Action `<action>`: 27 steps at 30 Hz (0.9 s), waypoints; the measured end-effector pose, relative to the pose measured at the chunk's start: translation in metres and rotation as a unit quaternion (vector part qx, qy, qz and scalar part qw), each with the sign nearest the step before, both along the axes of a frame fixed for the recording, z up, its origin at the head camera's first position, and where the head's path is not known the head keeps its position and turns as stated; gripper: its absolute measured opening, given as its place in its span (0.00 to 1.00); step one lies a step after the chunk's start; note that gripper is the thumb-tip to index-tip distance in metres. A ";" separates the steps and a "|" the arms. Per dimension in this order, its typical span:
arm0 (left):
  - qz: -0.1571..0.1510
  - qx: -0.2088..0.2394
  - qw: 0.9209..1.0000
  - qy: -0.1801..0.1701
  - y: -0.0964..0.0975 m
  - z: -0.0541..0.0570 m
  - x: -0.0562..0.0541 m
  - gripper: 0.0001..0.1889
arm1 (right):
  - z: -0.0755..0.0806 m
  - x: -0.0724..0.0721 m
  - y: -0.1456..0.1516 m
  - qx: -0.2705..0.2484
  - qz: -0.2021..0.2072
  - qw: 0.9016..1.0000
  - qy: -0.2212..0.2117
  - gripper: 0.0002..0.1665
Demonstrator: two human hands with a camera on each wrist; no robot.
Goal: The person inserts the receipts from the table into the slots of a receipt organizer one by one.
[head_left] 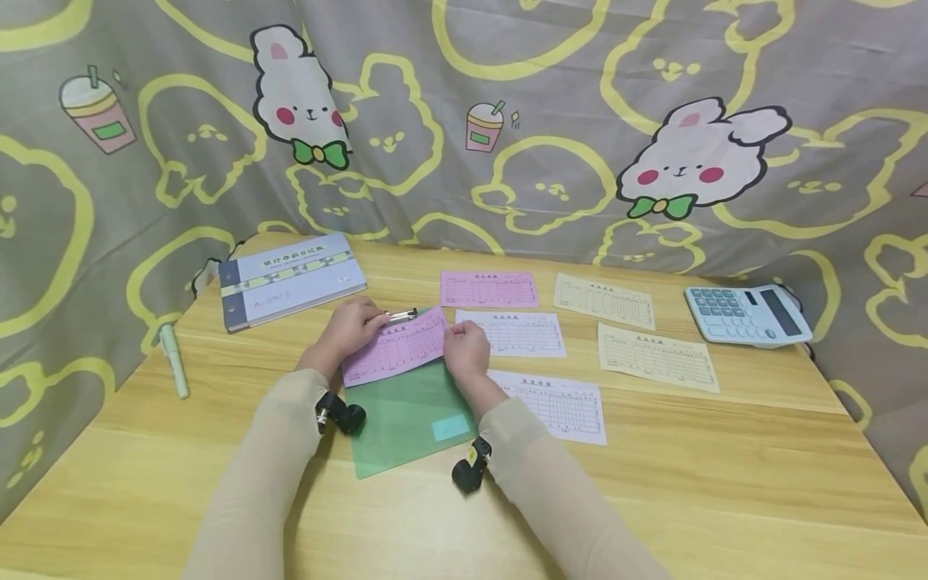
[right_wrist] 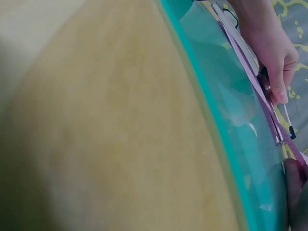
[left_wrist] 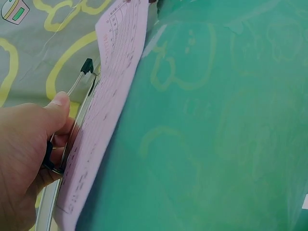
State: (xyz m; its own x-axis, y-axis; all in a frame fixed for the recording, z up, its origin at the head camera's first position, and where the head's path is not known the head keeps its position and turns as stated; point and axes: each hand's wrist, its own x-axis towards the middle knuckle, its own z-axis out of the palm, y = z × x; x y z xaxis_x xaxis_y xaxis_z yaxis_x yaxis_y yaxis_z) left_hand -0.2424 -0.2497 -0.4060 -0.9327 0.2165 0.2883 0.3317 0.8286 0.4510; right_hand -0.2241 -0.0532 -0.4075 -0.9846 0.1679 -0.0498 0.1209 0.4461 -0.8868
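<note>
The left hand (head_left: 354, 325) pinches the metal clip (head_left: 401, 316) and the right hand (head_left: 467, 353) the pink slip (head_left: 395, 350), held across the green folder's (head_left: 406, 423) upper part, which might catch crooked if the clip snaps down early

Six printed paper slips (head_left: 489, 288) and two bare hands, one left hand (head_left: 351, 326) and one right hand (head_left: 467, 350), shared a single pale wooden table (head_left: 725, 483).

Two pink slips (head_left: 395, 346), two white slips (head_left: 525, 334) and two pale yellow slips (head_left: 660, 358) made up the count, alongside one green plastic folder (head_left: 406, 419), one light-blue rectangular label (head_left: 451, 428), one silver metal clip with black tips (head_left: 401, 316), one blue ledger book (head_left: 293, 278), one pale-blue calculator (head_left: 747, 314) and one pale-green pen (head_left: 174, 361). Two black wrist cameras (head_left: 341, 412) sat on two beige sleeves (head_left: 254, 475).
</note>
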 end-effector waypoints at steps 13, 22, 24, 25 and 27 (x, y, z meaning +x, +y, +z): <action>-0.009 -0.014 1.000 0.010 0.001 -0.002 0.001 0.11 | 0.001 -0.002 -0.004 0.010 -0.005 1.000 -0.027 0.06; -0.013 -0.058 0.997 0.042 0.000 -0.007 0.002 0.11 | 0.002 -0.006 -0.004 0.012 -0.003 0.999 -0.030 0.07; -0.013 -0.061 0.997 0.045 0.000 -0.008 0.003 0.11 | 0.002 -0.006 -0.003 0.011 0.001 1.000 -0.027 0.10; -0.012 -0.061 0.997 0.046 0.000 -0.008 0.003 0.11 | 0.002 -0.006 -0.003 0.010 0.004 1.000 -0.028 0.11; -0.011 -0.061 0.997 0.047 0.000 -0.008 0.003 0.12 | 0.003 -0.006 -0.002 0.009 0.007 0.999 -0.030 0.12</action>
